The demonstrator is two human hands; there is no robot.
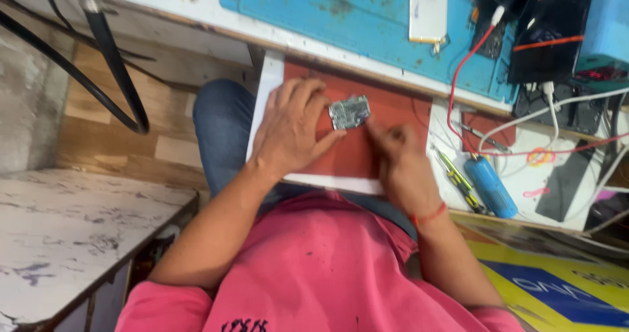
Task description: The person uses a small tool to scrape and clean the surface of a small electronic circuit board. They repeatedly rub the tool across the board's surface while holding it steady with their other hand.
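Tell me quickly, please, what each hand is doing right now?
Left hand: closed, pinching the small circuit board over the red mat.
Right hand: blurred; fingers beside the board, grip cannot be told.

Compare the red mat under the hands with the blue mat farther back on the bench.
The red rectangular mat lies nearest the person, under the left hand that holds a small grey circuit board; the blue rectangular mat lies farther back and bears a white flat rectangular pack. The red looks clean, the blue stained. Both lie flat.
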